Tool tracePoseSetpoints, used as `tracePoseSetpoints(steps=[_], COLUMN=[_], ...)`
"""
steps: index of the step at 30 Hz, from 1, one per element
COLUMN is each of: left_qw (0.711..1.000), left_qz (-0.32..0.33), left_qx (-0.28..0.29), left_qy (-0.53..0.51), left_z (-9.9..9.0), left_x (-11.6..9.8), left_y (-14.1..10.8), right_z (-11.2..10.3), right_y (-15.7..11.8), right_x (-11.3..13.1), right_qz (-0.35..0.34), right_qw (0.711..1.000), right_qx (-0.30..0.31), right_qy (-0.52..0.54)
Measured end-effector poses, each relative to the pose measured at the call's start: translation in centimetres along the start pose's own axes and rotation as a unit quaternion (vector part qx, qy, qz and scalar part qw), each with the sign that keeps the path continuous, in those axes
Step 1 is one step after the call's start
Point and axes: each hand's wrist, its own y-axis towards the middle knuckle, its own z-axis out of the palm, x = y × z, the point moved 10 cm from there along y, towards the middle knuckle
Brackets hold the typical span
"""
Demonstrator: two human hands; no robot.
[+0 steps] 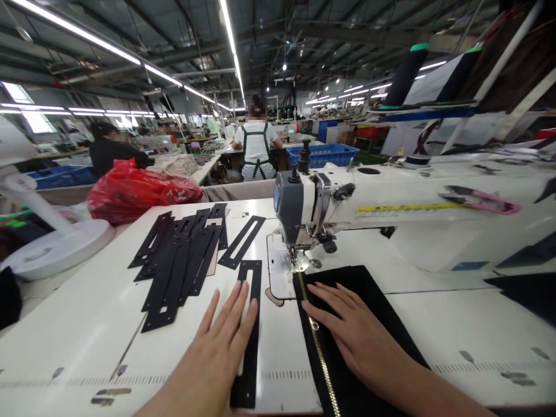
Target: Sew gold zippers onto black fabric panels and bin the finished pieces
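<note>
My left hand [228,327] lies flat with fingers stretched over a black rectangular frame piece [252,359], which has a long slot cut in it. My right hand [351,330] rests, fingers extended, on a black fabric panel [377,295] with a gold metal zipper [321,359] along its left side. The zipper's far end reaches the presser foot of a white sewing machine [299,260]. A second slotted black piece [243,240] lies apart, just beyond my left hand. Farther left is an overlapping pile of similar black pieces [174,260].
A red plastic bag [139,188] sits behind the table's left side, near a white stand [61,249]. Pink-handled thread snips [482,200] and a yellow tape measure [403,208] are on the machine arm. Ahead, a person in a green apron [256,145] sits near a blue crate [324,155].
</note>
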Motion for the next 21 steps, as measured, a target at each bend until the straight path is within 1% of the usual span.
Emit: tracePoseSetpoints(steps=[1,3,4,6,8,11,14,17,21], left_qw=[1.0,0.998,0.996,0.995,0.994,0.995,0.996,0.993,0.988], left_qz=[-0.002,0.012,0.017,0.027,0.056,0.082,0.086,0.067,0.019], left_qx=[0.012,0.034,0.035,0.025,0.008,-0.007,-0.034,-0.09,-0.154], left_qy=[0.02,0.057,0.074,0.098,0.092,0.055,0.007,-0.037,-0.019], left_z=[0.3,1.6,2.3,3.5,3.8,2.9,1.8,1.5,1.9], left_x=[0.4,0.7,0.8,0.9,0.6,0.5,1.3,3.2,6.3], left_y=[-0.8,-2.2,-2.7,-3.2,-3.1,-2.0,-0.3,2.0,4.3], right_z=[0.0,-0.1,-0.2,-0.3,0.0,0.5,0.6,0.9,1.1], right_y=[0.1,0.2,0.3,0.5,0.7,1.0,1.4,1.9,2.3], right_x=[0.0,-0.3,-0.6,-1.1,-1.3,-1.3,-1.6,-1.8,-1.8], right_qz=[-0.005,-0.01,-0.008,-0.004,-0.007,-0.008,0.009,0.023,0.019], right_qw=[1.0,1.0,1.0,0.999,1.0,1.0,1.0,0.999,0.999], right_qx=[-0.002,-0.014,-0.022,-0.034,-0.029,-0.004,0.011,0.031,0.045], right_qy=[-0.001,0.004,0.007,0.01,0.006,0.003,0.006,-0.005,-0.025])
